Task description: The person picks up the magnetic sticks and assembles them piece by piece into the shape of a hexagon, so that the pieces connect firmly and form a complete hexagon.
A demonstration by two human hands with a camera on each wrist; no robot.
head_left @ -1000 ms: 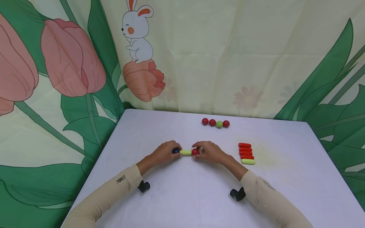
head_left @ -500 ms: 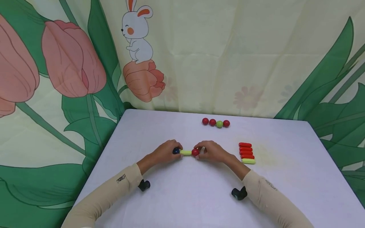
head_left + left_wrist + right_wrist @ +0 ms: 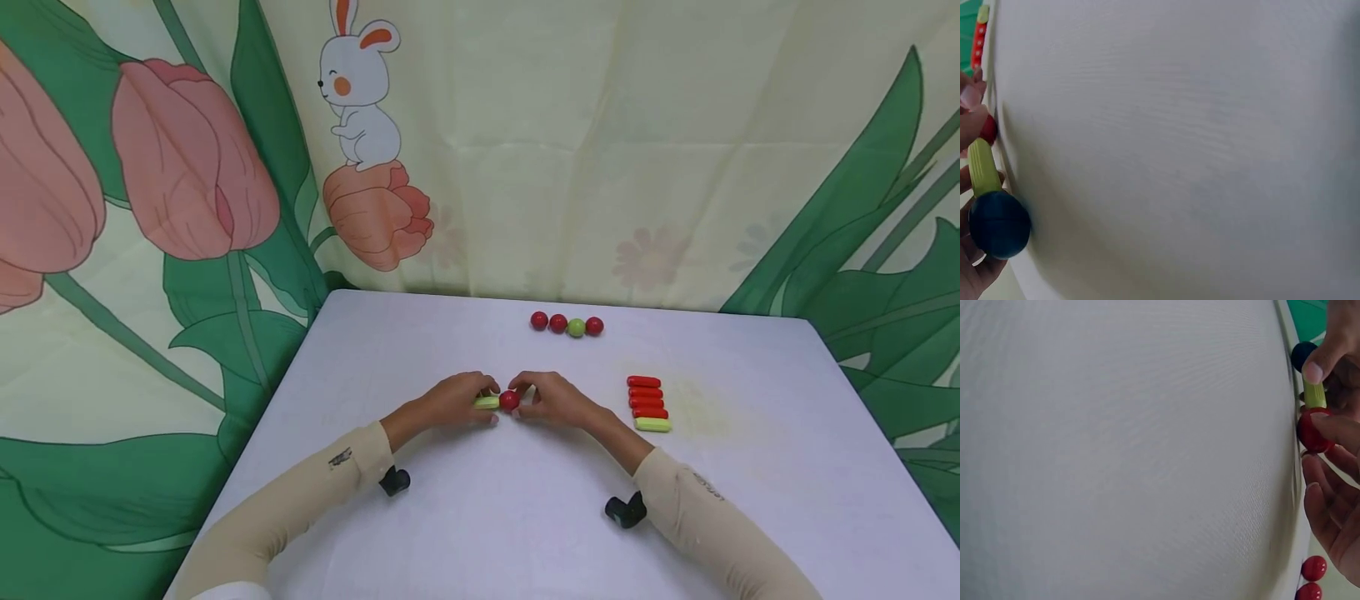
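At mid-table, left hand now over green stick, blue ball hidden.

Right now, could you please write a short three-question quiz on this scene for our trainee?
1. True or false: the right hand pinches the red ball.
2. What joins the red ball to the dark blue ball? A: a red stick; B: the yellow-green stick; C: string.
3. How many balls lie in the far row of balls?

Key: 1 true. 2 B; the left hand holds it. 3 four, three red and one green.
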